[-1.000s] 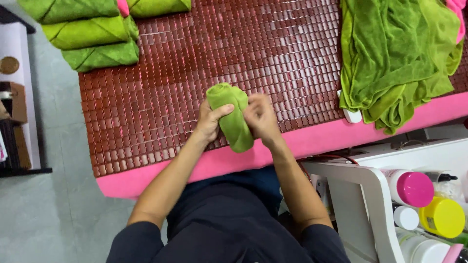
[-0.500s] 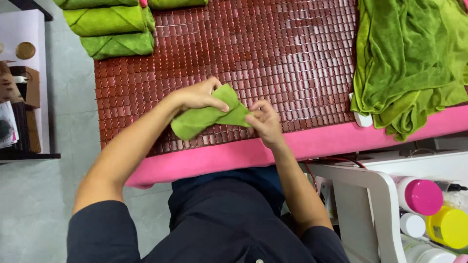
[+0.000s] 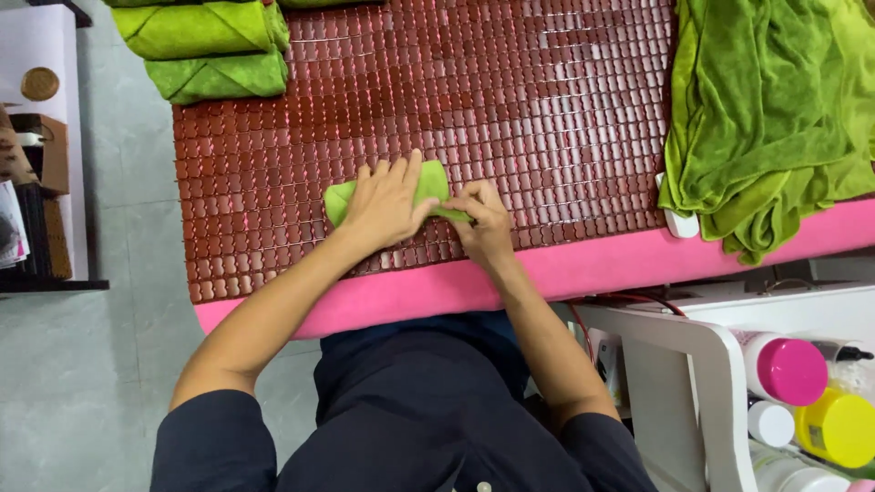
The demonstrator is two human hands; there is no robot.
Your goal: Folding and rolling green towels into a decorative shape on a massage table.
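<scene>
Covering most of the view, a red-brown tiled mat (image 3: 510, 100) lies on a pink-edged bed (image 3: 583, 269). At two o'clock sprawls a loose green towel heap (image 3: 766, 118); at eleven o'clock sit folded green towels (image 3: 205, 50). Near centre, the left hand (image 3: 387, 205) presses flat, fingers spread, on a small green towel (image 3: 428, 182), while the right hand (image 3: 481, 223) pinches its edge.

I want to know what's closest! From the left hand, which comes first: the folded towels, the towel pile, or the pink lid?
From the left hand:
1. Folded towels, far left corner.
2. Towel pile, right edge.
3. Pink lid, lower right, off the mat.
</scene>
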